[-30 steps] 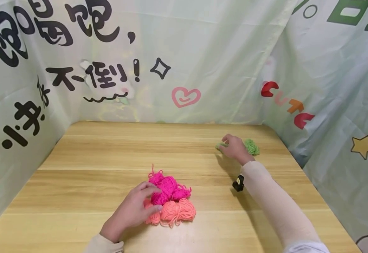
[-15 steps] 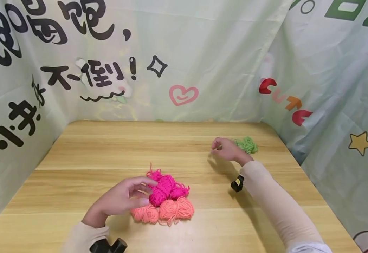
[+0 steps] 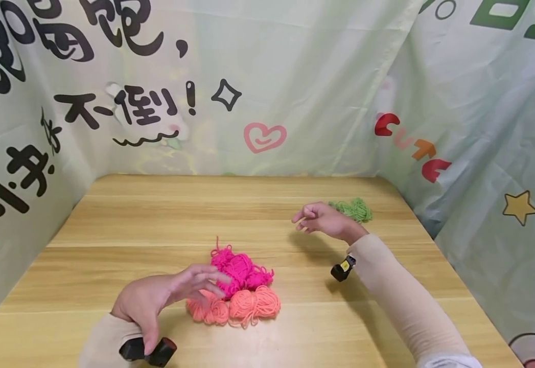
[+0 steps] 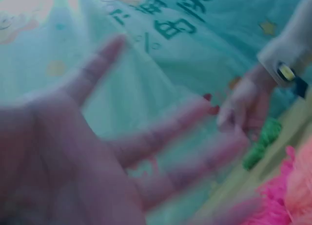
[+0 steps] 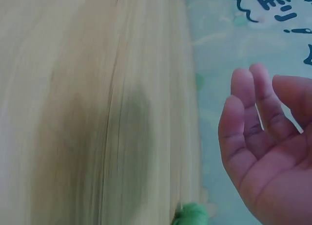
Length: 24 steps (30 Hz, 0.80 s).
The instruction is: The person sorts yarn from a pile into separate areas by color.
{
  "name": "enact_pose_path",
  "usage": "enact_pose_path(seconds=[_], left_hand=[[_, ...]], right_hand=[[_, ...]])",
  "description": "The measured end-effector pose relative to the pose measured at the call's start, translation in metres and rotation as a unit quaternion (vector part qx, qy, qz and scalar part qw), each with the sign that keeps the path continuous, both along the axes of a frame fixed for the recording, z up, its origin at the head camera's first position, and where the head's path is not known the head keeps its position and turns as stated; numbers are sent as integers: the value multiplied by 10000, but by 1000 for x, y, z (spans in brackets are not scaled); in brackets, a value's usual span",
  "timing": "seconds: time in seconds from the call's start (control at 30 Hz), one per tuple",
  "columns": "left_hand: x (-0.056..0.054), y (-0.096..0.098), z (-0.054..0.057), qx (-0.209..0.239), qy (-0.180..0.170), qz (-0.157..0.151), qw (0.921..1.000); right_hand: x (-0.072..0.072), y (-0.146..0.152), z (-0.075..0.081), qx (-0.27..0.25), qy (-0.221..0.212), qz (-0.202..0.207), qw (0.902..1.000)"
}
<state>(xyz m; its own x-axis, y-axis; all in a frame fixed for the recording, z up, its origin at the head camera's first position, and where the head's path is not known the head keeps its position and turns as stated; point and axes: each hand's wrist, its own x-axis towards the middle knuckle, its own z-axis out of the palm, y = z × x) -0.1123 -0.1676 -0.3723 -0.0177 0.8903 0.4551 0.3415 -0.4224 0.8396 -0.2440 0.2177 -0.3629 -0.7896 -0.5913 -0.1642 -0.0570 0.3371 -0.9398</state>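
My left hand [image 3: 170,294] is spread with its fingers reaching over the left end of the yarn pile and its thumb pointing down; the palm shows bare in the left wrist view. Magenta yarn [image 3: 237,268] lies tangled behind two bundles of coral yarn [image 3: 254,304]. Farther back on the right, my right hand [image 3: 324,221] hovers above the table with loosely bent fingers and nothing in them. Green yarn [image 3: 358,209] lies just behind that hand, which partly hides it. In the right wrist view only a tip of the green yarn [image 5: 191,215] shows.
The wooden table [image 3: 157,214] is bounded by a printed cloth [image 3: 331,102] at the back and both sides. Black wrist cameras hang at both cuffs, one [image 3: 343,268] below the right sleeve.
My left hand has drawn back left from the yarn and spread its fingers. My right hand has moved left off the green yarn, uncovering more of it, and its fingers have loosened.
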Motion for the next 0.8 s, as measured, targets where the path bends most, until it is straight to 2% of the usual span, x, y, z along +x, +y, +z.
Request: enact_pose_path(seconds=[0.07, 0.13, 0.17, 0.23, 0.33, 0.4, 0.5, 0.63, 0.7, 0.8], left_hand=[[-3, 8, -2, 449, 42, -184, 9988], [-4, 14, -4, 838, -167, -134, 9963], [-4, 16, -4, 1002, -271, 43, 9946], [-3, 17, -6, 1129, -488, 620, 9905], [-1, 13, -7, 796, -554, 1703, 9806], [0, 10, -7, 327, -552, 2233, 9726], [2, 8, -6, -309, -523, 2619, 9632], [3, 9, -6, -767, -348, 2905, 9532], [3, 9, -7, -853, -204, 3110, 9464], [2, 10, -8, -951, -105, 3394, 9358]], right_hand=[[2, -4, 2, -147, -153, 66, 9998], [4, -9, 2, -293, -314, 129, 9990], [5, -12, 2, -365, -400, 161, 9984], [8, -17, 2, -490, -589, 209, 9968], [10, -23, 2, -691, -954, 289, 9926], [12, -26, 3, -657, -1185, 296, 9903], [14, -27, 5, -325, -1568, 403, 9863], [15, -25, 6, -35, -1661, 1094, 9800], [15, -25, 3, -196, -1344, 1554, 9785], [18, -30, -2, -420, -705, 1787, 9805]])
